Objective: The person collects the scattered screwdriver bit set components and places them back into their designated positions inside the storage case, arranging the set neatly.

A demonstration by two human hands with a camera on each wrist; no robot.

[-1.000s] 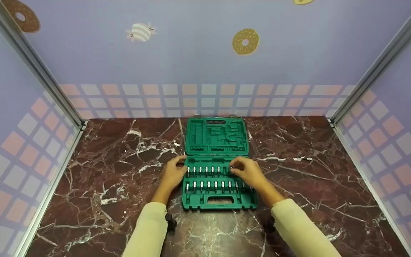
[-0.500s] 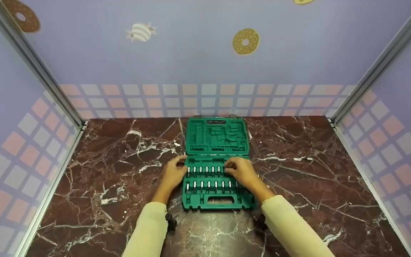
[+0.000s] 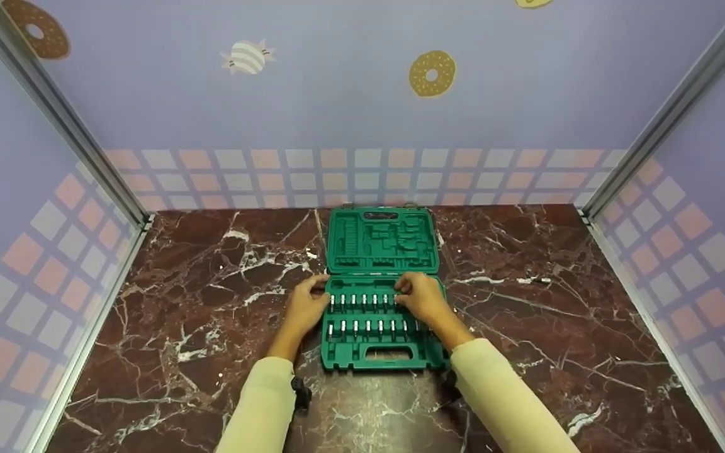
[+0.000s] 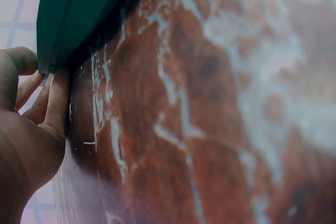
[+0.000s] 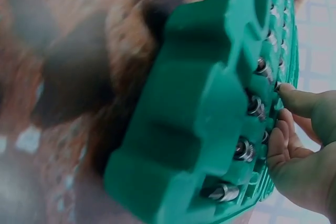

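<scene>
A green tool case [image 3: 390,365] lies open on the table, its lower half holding two rows of metal bit sockets [image 3: 381,327]. My left hand [image 3: 306,308] grips the case's left edge; in the left wrist view the thumb and fingers [image 4: 56,100] close on a corner of it. Over the right part of the upper row, my right hand [image 3: 425,301] pinches a small bit socket [image 5: 278,85], mostly hidden by the thumb and fingers. Closer to the right wrist camera, several bit sockets [image 5: 244,150] of the front row sit in their slots.
The raised lid [image 3: 382,239] has moulded hollows and leans back near the patterned rear wall [image 3: 350,113]. A small dark and silver piece [image 3: 533,280] lies on the marbled table [image 3: 211,327] to the right. Side walls border the table.
My right hand has shifted left along the upper row with the bit socket, up beside the others there, then slightly forward. The left hand stays on the case edge.
</scene>
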